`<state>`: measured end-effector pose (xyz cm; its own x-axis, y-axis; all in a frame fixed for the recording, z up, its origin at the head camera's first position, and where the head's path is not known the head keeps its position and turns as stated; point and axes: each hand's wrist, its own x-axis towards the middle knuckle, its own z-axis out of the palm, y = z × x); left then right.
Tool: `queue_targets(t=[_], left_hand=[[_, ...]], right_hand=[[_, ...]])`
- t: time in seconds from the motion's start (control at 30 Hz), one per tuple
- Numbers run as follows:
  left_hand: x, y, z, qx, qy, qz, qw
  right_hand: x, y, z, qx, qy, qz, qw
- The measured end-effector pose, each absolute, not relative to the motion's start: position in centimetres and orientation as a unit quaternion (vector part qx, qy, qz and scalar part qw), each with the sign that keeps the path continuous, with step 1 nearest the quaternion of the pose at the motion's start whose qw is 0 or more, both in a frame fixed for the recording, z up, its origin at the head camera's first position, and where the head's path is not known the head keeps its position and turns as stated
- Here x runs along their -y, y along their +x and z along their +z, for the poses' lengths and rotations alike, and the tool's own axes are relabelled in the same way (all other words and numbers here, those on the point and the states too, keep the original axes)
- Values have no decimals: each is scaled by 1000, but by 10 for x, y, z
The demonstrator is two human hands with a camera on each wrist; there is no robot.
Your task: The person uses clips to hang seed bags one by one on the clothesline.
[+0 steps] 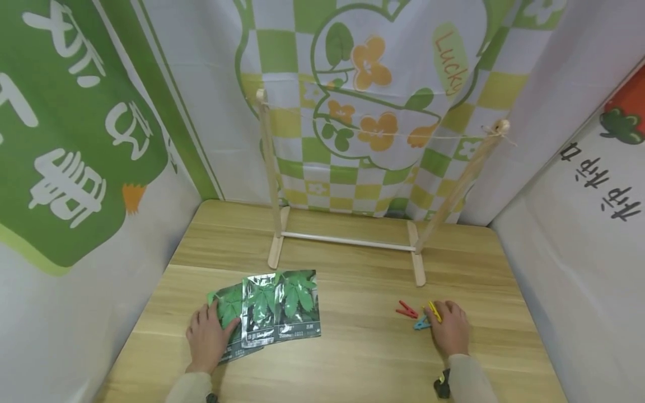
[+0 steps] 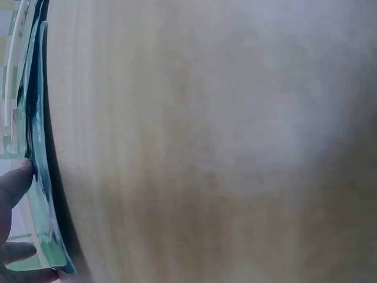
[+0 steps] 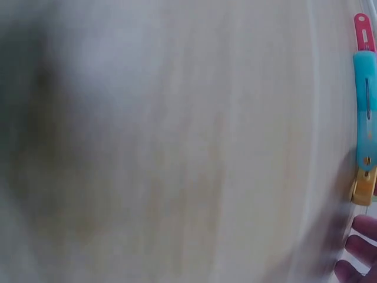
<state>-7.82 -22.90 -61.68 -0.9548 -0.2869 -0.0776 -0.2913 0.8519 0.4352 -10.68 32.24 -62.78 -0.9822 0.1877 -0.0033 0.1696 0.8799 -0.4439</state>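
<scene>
My left hand (image 1: 208, 337) rests on the leftmost of three overlapping green packets (image 1: 297, 305) with a leaf picture, its thumb and fingers spread over that packet's surface. In the left wrist view the packets (image 2: 40, 135) appear edge-on, with fingertips touching them. On the right side of the table, my right hand (image 1: 450, 329) lies beside three small clothespins: a red clothespin (image 1: 406, 309), a blue clothespin (image 1: 422, 322) and a yellow clothespin (image 1: 435, 311). The yellow one is nearest its fingers. From the right wrist view, the loosely bent fingers (image 3: 360, 249) sit just below the yellow clothespin (image 3: 365, 187).
Behind the packets and clothespins stands a wooden frame (image 1: 270, 168) with two uprights, a thin string (image 1: 383, 134) tied between their tops and a white rod (image 1: 347, 242) low down. A patterned curtain (image 1: 373, 184) hangs at the table's (image 1: 353, 369) back edge; printed cloths flank both sides.
</scene>
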Motion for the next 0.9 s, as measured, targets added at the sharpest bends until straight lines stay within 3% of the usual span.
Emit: queue_targets(t=[0.9], left_hand=[[226, -93, -619, -892, -256, 368, -52]], right_hand=[[-308, -111, -625, 946, -173, 271, 28]])
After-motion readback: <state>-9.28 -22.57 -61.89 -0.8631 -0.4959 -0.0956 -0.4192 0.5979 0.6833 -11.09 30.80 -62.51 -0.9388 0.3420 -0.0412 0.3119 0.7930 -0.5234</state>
